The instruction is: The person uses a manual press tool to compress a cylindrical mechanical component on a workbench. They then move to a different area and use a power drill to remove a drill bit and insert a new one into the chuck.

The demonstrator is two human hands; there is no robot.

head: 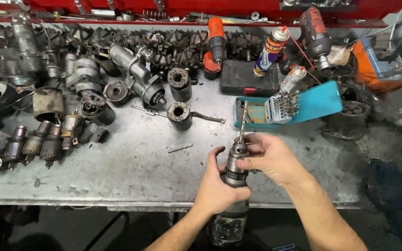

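Gripping a drill upright at the near edge of a grey metal table, a person wraps the left hand closed around the tool's body while the right hand closes its fingers on the chuck, just above the left. A single bit stands straight up from the chuck, beyond both hands.

The drill looks heavy and rigid, a worn metal-and-plastic body best held around its thick barrel, as the left hand has it; the chuck's ribbed collar gives the right hand purchase. The bit is thin and stiff, likely to snap if bent sideways, and its fluted length is better left untouched.

Just beyond the right hand lies one open teal case, a fan of bits propped in it. Two spray cans stand farther off, past the case, beside one black case. Two more power drills are in view: an orange one straight ahead of the hands and a dark one ahead to the right. One loose bit lies on the table just left of the left hand. Farther left and ahead, starter motor parts crowd the table, too many and too jumbled to count surely.
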